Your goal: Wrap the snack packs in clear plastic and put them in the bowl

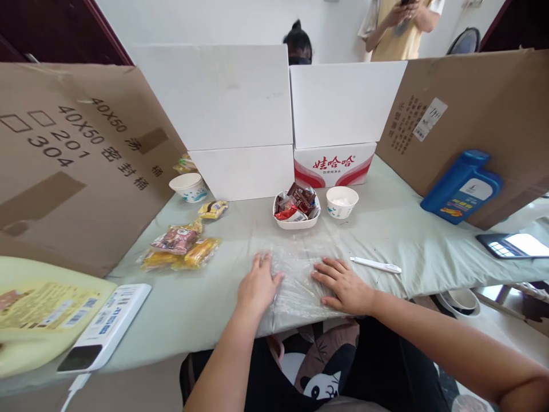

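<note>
A sheet of clear plastic film (295, 280) lies over the near edge of the cloth-covered table (206, 309). My left hand (258, 286) rests flat on the film's left side, fingers pointing forward. On its right side lies my right hand (343, 286), palm down with the fingers spread. Neither hand holds anything. A white utility knife (376, 265) is just beyond my right hand. Ahead of both hands stands a white bowl (297, 225) heaped with wrapped snacks (300, 200). Beside it is a paper cup (342, 203) with something white inside.
Packaged snacks (182, 246) and another paper cup (189, 187) sit left. A yellow jug (43, 309) and white power bank (107, 326) are at the near left. At right are a blue bottle (463, 186) and phone (514, 245). Cardboard boxes (240, 97) wall the back; people stand beyond.
</note>
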`<state>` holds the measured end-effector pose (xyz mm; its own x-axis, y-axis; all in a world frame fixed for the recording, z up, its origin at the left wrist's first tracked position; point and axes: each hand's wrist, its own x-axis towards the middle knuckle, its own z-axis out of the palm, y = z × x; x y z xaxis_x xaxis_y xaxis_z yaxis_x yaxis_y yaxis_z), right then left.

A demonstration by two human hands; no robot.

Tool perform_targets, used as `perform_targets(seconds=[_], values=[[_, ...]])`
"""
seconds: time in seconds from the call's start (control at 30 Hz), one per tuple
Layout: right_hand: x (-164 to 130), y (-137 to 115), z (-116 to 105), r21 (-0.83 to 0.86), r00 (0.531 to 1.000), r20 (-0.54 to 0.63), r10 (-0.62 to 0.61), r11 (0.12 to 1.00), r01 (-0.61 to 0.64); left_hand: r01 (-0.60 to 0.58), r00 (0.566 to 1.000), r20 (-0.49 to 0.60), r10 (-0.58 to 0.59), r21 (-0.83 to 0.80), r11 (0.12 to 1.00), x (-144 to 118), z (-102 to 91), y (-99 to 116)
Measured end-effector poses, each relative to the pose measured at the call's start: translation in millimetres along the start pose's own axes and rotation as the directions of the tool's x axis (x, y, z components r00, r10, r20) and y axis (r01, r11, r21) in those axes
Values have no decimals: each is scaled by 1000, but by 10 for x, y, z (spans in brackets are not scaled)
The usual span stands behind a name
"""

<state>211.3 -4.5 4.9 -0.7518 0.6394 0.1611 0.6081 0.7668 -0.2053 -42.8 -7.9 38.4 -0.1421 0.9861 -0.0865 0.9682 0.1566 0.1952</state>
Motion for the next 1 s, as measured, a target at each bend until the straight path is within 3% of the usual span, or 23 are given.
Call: perform_targets(seconds=[0.1, 0.13, 0.2, 0.23, 0.27, 0.3, 0.37, 0.4, 0.53, 0.63, 0.83, 1.0], values=[[-24, -51, -47, 19, 997, 16, 81, 997, -81, 113, 980, -163, -116, -28, 993, 44, -101, -60], [-32, -70, -98, 32, 996, 6, 87, 996, -87, 87, 967, -236, -100, -66, 994, 20, -136, -58], [-81, -104, -223, 81, 997, -20, 76, 994, -74, -119, 959, -275, 69, -168, 979, -76, -197, -31], [-127, -114, -285, 115, 998, -26, 63, 992, -59, -274, 950, -215, 226, -227, 935, -139, -217, -10], [-185, -117, -341, 150, 999, -22, 45, 988, -41, -418, 908, -115, 402, -293, 860, -204, -227, 11], [-255, -112, -386, 182, 1000, -8, 24, 983, -22, -521, 831, -4, 556, -356, 776, -265, -225, 29], [-412, -73, -436, 224, 999, 39, -7, 975, -2, -602, 692, 166, 703, -405, 688, -359, -195, 55], [-494, -41, -441, 230, 998, 60, -9, 973, -5, -611, 672, 210, 710, -385, 692, -387, -172, 61], [-771, 104, -359, 185, 995, 96, 10, 982, -27, -606, 719, 206, 664, -280, 744, -396, -137, 40], [-874, 156, -276, 128, 997, 74, 20, 991, -29, -596, 714, 201, 671, -329, 733, -378, -230, -4], [-842, 136, -278, 201, 992, -72, 101, 976, -85, -418, 740, 317, 593, -473, 775, -393, -450, -137], [-750, 155, -351, 263, 974, -131, 187, 953, -148, -355, 810, 277, 518, -472, 807, -280, -450, -252]])
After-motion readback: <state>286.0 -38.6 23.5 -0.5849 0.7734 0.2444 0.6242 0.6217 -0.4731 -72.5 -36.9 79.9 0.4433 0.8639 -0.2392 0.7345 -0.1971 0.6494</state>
